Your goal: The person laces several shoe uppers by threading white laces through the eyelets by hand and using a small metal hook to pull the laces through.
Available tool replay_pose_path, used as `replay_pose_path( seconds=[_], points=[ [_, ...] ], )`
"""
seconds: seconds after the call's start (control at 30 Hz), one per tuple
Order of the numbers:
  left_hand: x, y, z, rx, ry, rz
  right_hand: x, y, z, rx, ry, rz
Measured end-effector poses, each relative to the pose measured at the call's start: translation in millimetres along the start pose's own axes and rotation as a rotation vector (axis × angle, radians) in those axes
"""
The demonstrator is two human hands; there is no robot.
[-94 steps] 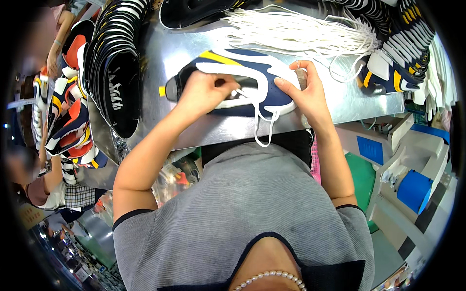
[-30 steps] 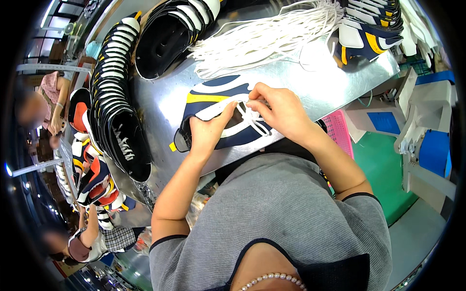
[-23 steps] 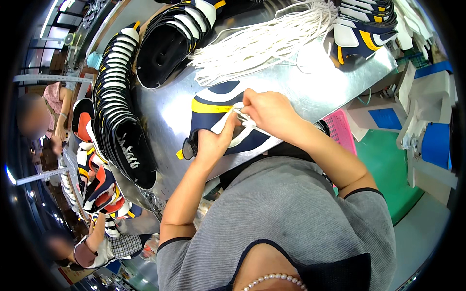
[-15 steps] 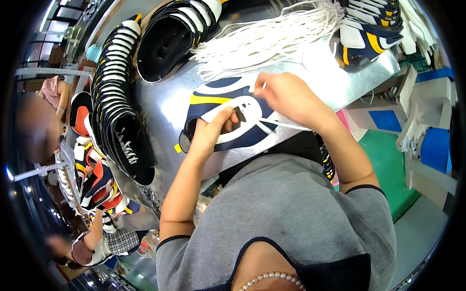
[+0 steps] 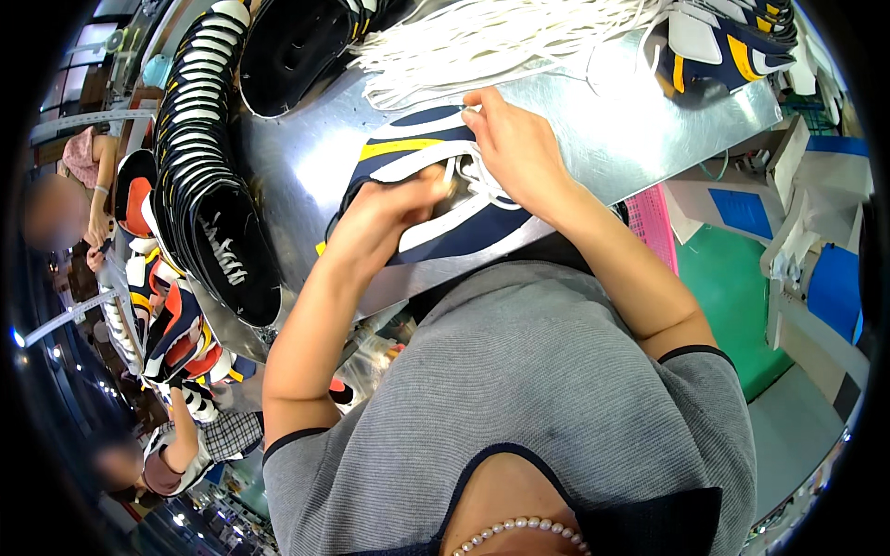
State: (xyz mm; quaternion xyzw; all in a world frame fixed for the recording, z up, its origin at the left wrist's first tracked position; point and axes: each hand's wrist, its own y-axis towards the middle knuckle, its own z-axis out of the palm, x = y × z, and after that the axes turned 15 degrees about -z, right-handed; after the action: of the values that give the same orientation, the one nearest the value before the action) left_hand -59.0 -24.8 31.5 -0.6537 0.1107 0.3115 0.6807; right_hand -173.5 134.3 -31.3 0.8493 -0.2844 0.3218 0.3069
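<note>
A navy, white and yellow shoe upper (image 5: 464,239) lies on the metal table in front of me. My left hand (image 5: 375,218) is closed around its near-left side, with thumb and fingers at the throat opening, smeared by motion. A white shoelace (image 5: 480,188) passes through the eyelets and bunches in loose loops there. Over the far right part of the upper, my right hand (image 5: 519,153) is closed in a pinch. The lace runs in under this hand and seems gripped by it, though the fingertips partly hide it.
Beyond the upper lies a heap of white laces (image 5: 519,46). A long curved row of nested uppers (image 5: 209,157) stands left, more dark uppers (image 5: 297,56) behind it, and another stack (image 5: 709,51) far right. A pink basket (image 5: 652,227) sits below the table edge. Two people work at left.
My right hand has moved left and closer over the upper. The strand that trailed right now bunches at the eyelets. My left hand has shifted at the throat, and the whole view has shifted.
</note>
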Motion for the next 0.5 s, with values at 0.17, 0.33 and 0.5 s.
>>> replay_pose_path(
  seconds=[0.17, 0.33, 0.5],
  points=[
    [-0.6, -128.9, -48.5, 0.809, -1.033, 0.514, -9.7, -0.3, 6.4, -0.044, -0.055, 0.056],
    [38.6, -97.7, -20.9, -0.239, -0.208, 0.751, -1.1, -0.1, 9.7, -0.068, -0.066, 0.041],
    [56.9, -15.2, 37.2, -0.808, 0.890, 0.960, -3.6, -2.7, -4.7, -0.183, 0.310, 0.013]
  ],
)
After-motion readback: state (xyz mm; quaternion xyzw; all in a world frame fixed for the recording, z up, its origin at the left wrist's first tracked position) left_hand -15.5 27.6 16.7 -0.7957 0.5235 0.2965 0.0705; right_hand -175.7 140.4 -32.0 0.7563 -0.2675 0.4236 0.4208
